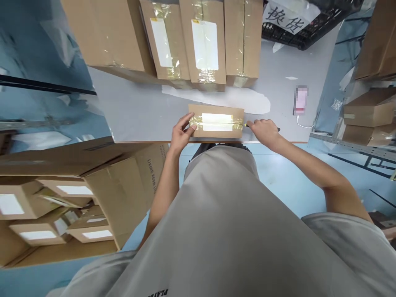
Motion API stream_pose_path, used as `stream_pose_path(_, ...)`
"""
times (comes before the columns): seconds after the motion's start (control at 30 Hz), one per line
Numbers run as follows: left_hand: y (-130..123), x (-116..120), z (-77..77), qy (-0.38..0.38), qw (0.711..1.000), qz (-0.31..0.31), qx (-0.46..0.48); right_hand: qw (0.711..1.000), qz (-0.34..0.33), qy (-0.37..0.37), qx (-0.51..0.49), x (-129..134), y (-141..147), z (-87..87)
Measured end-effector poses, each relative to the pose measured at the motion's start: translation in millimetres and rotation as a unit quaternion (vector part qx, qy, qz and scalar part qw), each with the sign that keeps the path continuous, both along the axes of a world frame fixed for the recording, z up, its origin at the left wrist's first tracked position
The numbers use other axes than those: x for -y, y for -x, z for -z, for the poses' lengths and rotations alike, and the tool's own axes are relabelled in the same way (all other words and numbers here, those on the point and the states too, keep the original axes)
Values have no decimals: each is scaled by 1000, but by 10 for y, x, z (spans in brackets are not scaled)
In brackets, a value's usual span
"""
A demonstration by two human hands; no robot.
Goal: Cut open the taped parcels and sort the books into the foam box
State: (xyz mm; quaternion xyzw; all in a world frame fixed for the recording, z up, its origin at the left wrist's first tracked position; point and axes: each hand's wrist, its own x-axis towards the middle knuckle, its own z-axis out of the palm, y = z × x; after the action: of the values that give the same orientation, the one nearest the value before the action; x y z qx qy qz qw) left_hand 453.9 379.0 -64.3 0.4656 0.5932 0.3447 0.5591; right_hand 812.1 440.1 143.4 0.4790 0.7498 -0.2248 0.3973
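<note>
A small taped cardboard box [216, 133] with a white label [213, 122] lies along the front edge of the table. My left hand [182, 133] grips its left end, with the thumb and fingers on the taped top. At the opposite end, my right hand [265, 131] is closed around what looks like a box cutter [279, 129]. Its yellow front part meets the box's right edge, and a dark end sticks out behind the hand. The blade itself is too small to make out.
Several larger taped boxes [204, 49] line the table's [139, 111] back. A black crate [305, 39] stands at the back right, with a phone [300, 100] and white cable nearer. A big open carton [123, 198] holding labelled boxes is at lower left. Boxes [368, 111] sit at right.
</note>
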Motion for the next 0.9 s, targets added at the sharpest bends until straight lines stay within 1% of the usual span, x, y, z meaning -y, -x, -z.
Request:
stream_pose_path(0.13, -33, 10, -22, 24, 999, -41, -3, 999, -4, -9, -39, -23, -142, 205)
stream_pose_path(0.3, -29, -10, -17, 45, 996, -80, -2, 990, 7, -21, -136, -33, -547, 524)
stream_pose_path(0.4, 4, -19, 1, 61, 993, -98, -9, 979, 33, -26, -199, 31, -717, 677)
stream_pose_path(0.47, 39, -17, 11, 60, 993, -102, -22, 969, 54, -34, -238, 106, -754, 754)
stream_pose_path(0.53, 89, -12, 23, 53, 992, -105, -38, 952, 90, -41, -290, 195, -761, 832)
stream_pose_path(0.6, 159, -9, 46, 41, 990, -122, -50, 921, 167, -47, -350, 285, -763, 933)
stream_pose_path(0.63, 201, -10, 63, 36, 989, -134, -58, 897, 223, -49, -378, 326, -760, 998)
stream_pose_path(0.67, 245, -14, 83, 32, 987, -145, -67, 866, 289, -53, -405, 364, -749, 1073)
stream_pose_path(0.73, 338, -33, 130, 30, 983, -161, -87, 787, 420, -56, -450, 426, -676, 1237)
stream_pose_path(0.77, 382, -48, 155, 30, 981, -164, -95, 746, 471, -53, -467, 451, -606, 1318)
stream_pose_path(0.8, 424, -68, 179, 27, 981, -164, -103, 712, 509, -47, -482, 473, -513, 1388)
stream_pose_path(0.83, 462, -91, 203, 21, 980, -164, -109, 685, 535, -38, -493, 490, -401, 1444)
stream_pose_path(0.87, 494, -118, 225, 13, 980, -163, -114, 667, 551, -29, -500, 504, -278, 1479)
stream_pose_path(0.9, 518, -146, 245, 6, 979, -163, -121, 656, 560, -20, -505, 513, -153, 1493)
